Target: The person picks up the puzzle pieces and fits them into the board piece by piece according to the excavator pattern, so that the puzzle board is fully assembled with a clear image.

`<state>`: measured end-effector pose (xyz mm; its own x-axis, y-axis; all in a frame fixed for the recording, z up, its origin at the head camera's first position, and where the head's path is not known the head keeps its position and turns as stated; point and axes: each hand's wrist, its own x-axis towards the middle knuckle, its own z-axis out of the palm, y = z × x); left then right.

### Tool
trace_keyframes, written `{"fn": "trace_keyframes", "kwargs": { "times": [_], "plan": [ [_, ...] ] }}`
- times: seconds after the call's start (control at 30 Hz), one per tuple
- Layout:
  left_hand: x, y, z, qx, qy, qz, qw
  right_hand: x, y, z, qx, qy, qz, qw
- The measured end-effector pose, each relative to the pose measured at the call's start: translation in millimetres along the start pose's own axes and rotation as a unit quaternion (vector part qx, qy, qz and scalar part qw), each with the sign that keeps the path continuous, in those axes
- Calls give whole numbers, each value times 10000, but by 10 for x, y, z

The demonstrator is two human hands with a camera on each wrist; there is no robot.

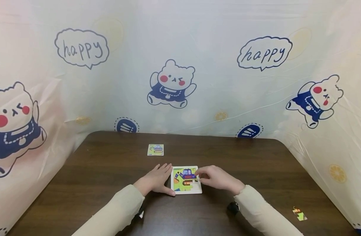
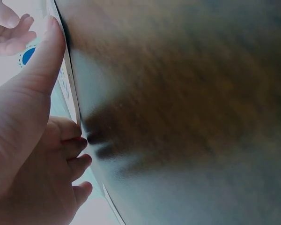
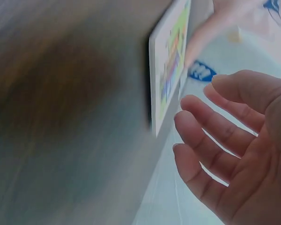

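Observation:
A white-framed jigsaw puzzle (image 1: 186, 175) of a blue digger on green lies on the table, with pale bare tray at its lower right. Along its left edge my left hand (image 1: 158, 178) rests with spread fingers; the thumb touches the near left corner. In the left wrist view this hand (image 2: 28, 126) lies against the frame's side. My right hand (image 1: 217, 178) hovers at the puzzle's right edge. Its fingers are loosely bent in the right wrist view (image 3: 239, 140), and no piece shows between thumb and fingers; the index fingertip is partly hidden behind the thumb.
Loose puzzle pieces (image 1: 300, 213) lie at the table's right front. A small picture card (image 1: 155, 149) of the same digger sits behind the puzzle, to the left. A printed curtain (image 1: 180, 82) encloses the brown table (image 1: 109, 170) at the back and sides.

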<state>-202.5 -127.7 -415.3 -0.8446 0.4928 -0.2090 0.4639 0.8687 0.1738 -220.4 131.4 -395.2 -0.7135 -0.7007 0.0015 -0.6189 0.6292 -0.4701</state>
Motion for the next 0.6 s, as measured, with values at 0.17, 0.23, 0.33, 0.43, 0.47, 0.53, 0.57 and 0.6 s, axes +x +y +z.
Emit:
{"fn": "trace_keyframes", "kwargs": {
  "times": [0.17,0.23,0.33,0.43,0.47,0.53,0.57,0.6],
  "plan": [
    [-10,-1,-5,-30,17,17,10000,-197,180,-140,105,145,355,9992],
    [-11,-1,-6,-54,27,28,10000,-290,266,-193,121,223,422,9988],
    [-5,-8,4,-78,31,31,10000,-450,414,-268,113,377,454,9982],
    [0,-14,10,-63,46,33,10000,-633,564,-338,164,489,543,9972],
    [0,-14,10,-61,49,35,10000,-698,609,-362,189,512,592,9967],
    [0,-14,11,-60,45,35,10000,-835,699,-406,249,531,746,9955],
    [-1,-14,10,-61,43,35,10000,-902,743,-427,245,561,816,9948],
    [-2,-14,9,-52,40,33,10000,-971,787,-448,237,587,880,9941]
  ]
}}
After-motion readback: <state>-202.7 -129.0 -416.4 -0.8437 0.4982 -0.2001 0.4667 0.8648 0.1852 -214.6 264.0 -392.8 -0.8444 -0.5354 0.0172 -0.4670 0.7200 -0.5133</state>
